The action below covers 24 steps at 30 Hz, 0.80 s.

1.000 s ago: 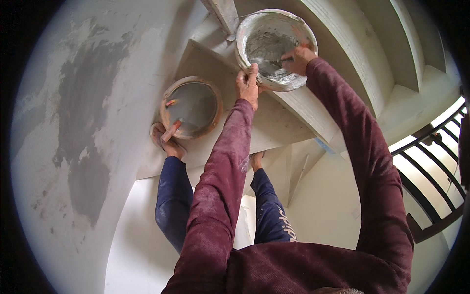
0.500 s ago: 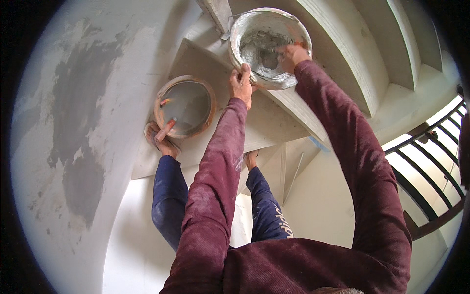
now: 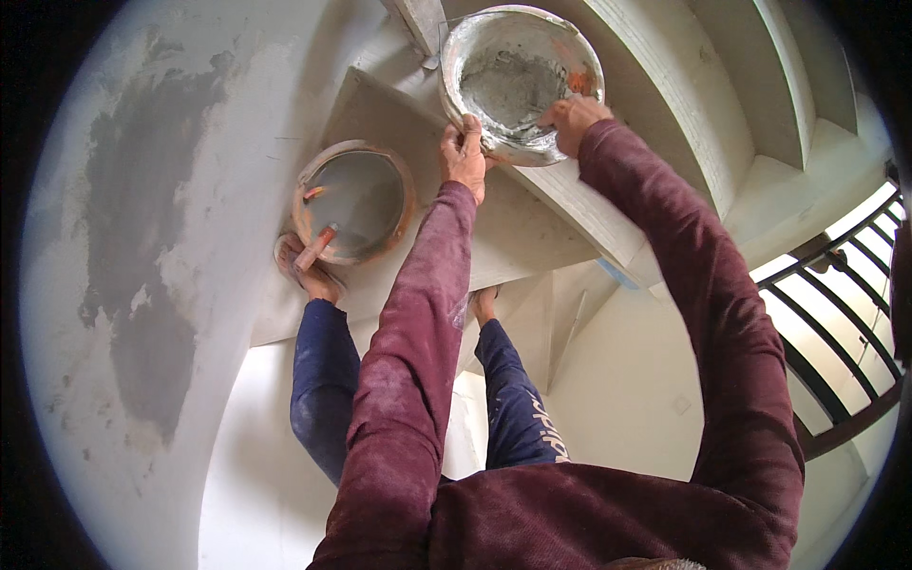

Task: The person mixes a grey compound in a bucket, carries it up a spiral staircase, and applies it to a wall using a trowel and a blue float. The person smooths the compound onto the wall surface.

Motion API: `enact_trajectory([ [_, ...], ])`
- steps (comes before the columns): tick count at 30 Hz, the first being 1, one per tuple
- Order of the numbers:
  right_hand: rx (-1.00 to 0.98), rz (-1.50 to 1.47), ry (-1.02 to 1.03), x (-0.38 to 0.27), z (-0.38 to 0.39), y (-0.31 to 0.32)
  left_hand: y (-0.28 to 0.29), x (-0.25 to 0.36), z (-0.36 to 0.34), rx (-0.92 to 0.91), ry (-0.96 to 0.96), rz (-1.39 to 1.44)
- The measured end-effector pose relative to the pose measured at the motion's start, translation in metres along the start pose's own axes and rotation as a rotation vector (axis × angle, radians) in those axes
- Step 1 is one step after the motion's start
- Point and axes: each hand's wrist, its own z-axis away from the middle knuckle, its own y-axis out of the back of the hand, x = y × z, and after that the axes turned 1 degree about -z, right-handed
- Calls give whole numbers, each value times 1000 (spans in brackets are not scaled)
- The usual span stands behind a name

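A round bucket (image 3: 450, 90), its wall coated in pale dried residue, stands tilted at the top of the view on a stair step. Wet grey mortar (image 3: 508, 87) fills its bottom. My left hand (image 3: 464, 160) is closed on the near rim, thumb on top. At the right side of the bucket, my right hand (image 3: 576, 123) has its fingers curled down over the inside; what they hold is hidden. An orange patch shows beside those fingers, too unclear to name. A second bucket (image 3: 407, 204) of murky grey water stands lower left, with a reddish tool handle (image 3: 315, 249) leaning over its rim.
Curved stair steps (image 3: 665, 104) rise to the right. A dark metal railing (image 3: 836, 313) is at the far right. The left wall (image 3: 57, 285) carries a damp grey patch (image 3: 152, 247). My feet stand on the step close to the water bucket.
My right hand has shifted slightly down inside the bucket's right side. The mortar surface looks flatter than before. My left hand keeps its grip on the rim; the whole view has shifted a little.
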Motion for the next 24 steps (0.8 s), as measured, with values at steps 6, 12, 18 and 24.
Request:
enact_trajectory([
  [6,184,-86,-153,9,-18,-14,-4,-2,0,-25,12,17],
  [12,19,-62,-127,-2,9,-25,-5,-4,7,32,63,18],
  [18,-37,36,-247,-7,38,-21,17,18,78,-44,-13,-246],
  [24,214,-420,-256,-24,106,46,118,21,229,-248,-301,-1229],
])
